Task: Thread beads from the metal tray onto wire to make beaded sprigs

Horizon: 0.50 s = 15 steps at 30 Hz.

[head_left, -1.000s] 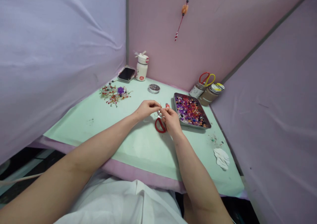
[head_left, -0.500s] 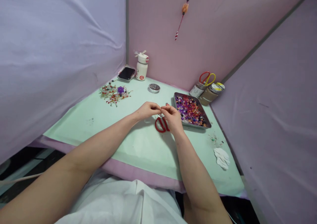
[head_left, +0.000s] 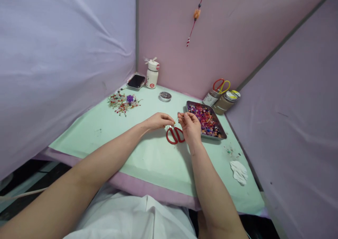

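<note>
Over the middle of the table, my left hand point(head_left: 159, 121) pinches what looks like a thin pale thread point(head_left: 176, 119) between thumb and fingertips. A short stretch of it runs across to my right hand point(head_left: 191, 125), whose thumb and fingers are closed on it too. Anything smaller at the fingertips is too tiny to make out. Red-handled scissors point(head_left: 172, 136) lie on the table just below the hands, their blades mostly hidden. Right behind my right hand is a metal tray point(head_left: 224, 138) of purple, orange and dark beads with red strands.
On the left lies a pile of beaded strands point(head_left: 123, 103) with a purple piece. Along the back stand a phone point(head_left: 136, 81), a white bottle point(head_left: 152, 77), a round tin point(head_left: 165, 96) and jars point(head_left: 226, 102), one with scissors. A crumpled white cloth point(head_left: 239, 172) lies at right.
My hands were touching at the fingertips and have drawn apart, the right one moving rightward. A bit of thread now shows between them. The view has shifted slightly.
</note>
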Tool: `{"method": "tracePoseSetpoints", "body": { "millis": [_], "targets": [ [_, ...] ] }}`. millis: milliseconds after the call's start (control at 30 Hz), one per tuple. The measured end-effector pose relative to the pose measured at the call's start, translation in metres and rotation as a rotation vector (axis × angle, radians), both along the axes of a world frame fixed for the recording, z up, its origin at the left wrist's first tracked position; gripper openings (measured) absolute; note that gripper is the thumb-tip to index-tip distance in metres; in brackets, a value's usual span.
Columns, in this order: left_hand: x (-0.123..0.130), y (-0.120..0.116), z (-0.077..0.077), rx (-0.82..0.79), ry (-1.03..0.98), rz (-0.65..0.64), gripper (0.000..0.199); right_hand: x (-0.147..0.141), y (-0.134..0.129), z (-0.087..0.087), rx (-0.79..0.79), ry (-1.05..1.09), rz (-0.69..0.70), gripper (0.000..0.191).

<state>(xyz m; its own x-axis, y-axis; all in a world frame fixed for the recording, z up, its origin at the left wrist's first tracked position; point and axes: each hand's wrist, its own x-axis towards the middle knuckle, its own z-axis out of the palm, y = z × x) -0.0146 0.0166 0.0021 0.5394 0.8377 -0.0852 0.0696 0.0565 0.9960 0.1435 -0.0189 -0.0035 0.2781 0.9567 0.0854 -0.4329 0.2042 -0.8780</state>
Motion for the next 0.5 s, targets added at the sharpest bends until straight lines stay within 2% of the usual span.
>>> {"method": "tracePoseSetpoints", "body": {
  "millis": [233, 500],
  "targets": [
    [-0.0008, 0.0045, -0.0021, -0.030, -0.086, -0.006, 0.021, -0.0008, 0.0024, -0.0027, 0.020, 0.076, -0.019, 0.022],
    [0.0001, 0.0064, -0.0055, 0.074, -0.189, 0.037, 0.026, -0.0020, 0.0085, -0.0101, -0.205, 0.268, 0.164, 0.016]
  ]
}}
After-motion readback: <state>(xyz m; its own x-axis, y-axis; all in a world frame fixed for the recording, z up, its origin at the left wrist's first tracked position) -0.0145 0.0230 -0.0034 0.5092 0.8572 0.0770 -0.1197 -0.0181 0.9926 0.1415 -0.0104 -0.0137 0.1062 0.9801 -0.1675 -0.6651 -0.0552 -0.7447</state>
